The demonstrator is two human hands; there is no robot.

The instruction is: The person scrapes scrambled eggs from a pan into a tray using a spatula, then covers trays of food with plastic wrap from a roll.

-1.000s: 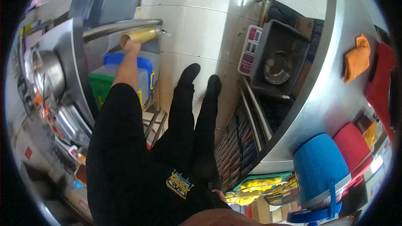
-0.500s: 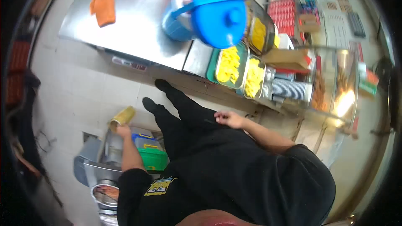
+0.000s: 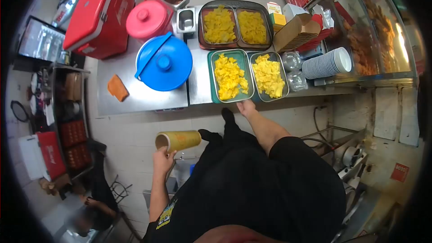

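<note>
My left hand (image 3: 164,158) is wrapped round the lower end of a yellow-brown cylindrical container (image 3: 182,140), which lies tilted nearly sideways, its open end facing left. At the counter's front edge, my right hand (image 3: 245,107) touches the near side of a glass tray of yellow pieces (image 3: 230,77) on a green base; its fingers are partly hidden under the rim. A second tray of yellow pieces (image 3: 268,75) stands just right of it. Behind them is a dark tray (image 3: 237,46) with two containers of duller yellow food.
On the steel counter (image 3: 108,69) are a blue-lidded bucket (image 3: 164,63), a pink-lidded container (image 3: 148,18), a red cooler (image 3: 96,15) and an orange cloth (image 3: 117,87). Stacked cups (image 3: 327,63) stand beside a glass food case (image 3: 375,31). Another person (image 3: 101,204) is at lower left.
The view has turned toward the counter. My left hand has lifted the cylindrical container away from the bin area. My right hand has moved from beside my body to the tray's edge.
</note>
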